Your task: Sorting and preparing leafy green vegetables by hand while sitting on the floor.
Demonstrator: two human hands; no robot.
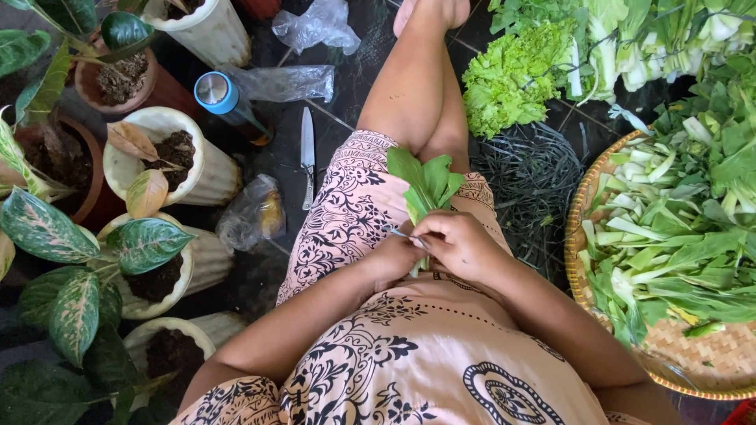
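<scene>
Looking down from the head camera, I see both hands meeting over the lap. My right hand is curled shut around the stems of a small bunch of leafy greens, whose leaves stand up and fan out just above the knuckles, over the patterned dress. My left hand sits right against it, fingers pinched on a thin pale strand at the base of the bunch — a tie or band, I judge, though it is too fine to be sure.

To my right a woven basket holds loose cut greens, and beyond it more heads of lettuce lie on the dark tiled floor. A knife lies on the floor just beside my left thigh, blade pointing away, near a blue-capped bottle and some clear plastic bags. Potted plants crowd the left edge.

The risks as I read them: the stems are soft, so too tight a squeeze or a hard pull on the strand could bruise or snap them; a slack grip would let the bunch splay and leaves drop onto the lap. The knife is close to the leg — a careless shift of the thigh could meet it.
</scene>
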